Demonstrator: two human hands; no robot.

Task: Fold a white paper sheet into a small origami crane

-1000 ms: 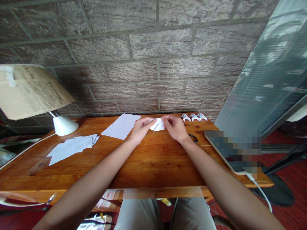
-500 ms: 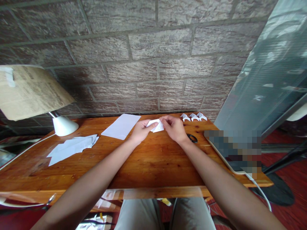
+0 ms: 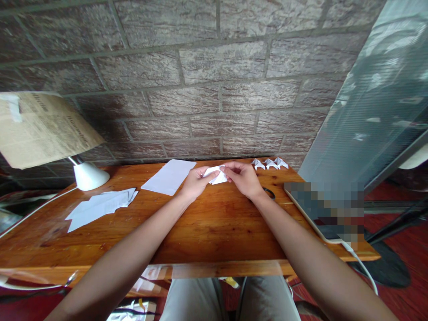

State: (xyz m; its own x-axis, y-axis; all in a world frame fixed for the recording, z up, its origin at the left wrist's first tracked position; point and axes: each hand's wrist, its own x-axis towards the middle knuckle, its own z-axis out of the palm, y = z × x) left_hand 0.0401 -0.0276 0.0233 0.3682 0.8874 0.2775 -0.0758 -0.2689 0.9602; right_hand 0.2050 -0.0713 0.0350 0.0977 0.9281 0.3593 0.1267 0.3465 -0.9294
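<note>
a wooden desk (image 3: 217,232) stretched beneath the desk lamp (image 3: 56,131). right of the lamp lay a white paper sheet (image 3: 169,177). farther right of the lamp, the left hand (image 3: 195,183) and right hand (image 3: 245,180) jointly pinched a small folded paper (image 3: 220,178). farther right again sat three pointed paper figures (image 3: 270,164).

I count my two hands (image 3: 195,183), one folded paper (image 3: 220,179), three paper stars (image 3: 270,164), one lamp (image 3: 50,128), one tablet (image 3: 316,216), one black ring (image 3: 273,195), one paper rectangle (image 3: 168,177), and loose papers (image 3: 100,206) too overlapped to number.
</note>
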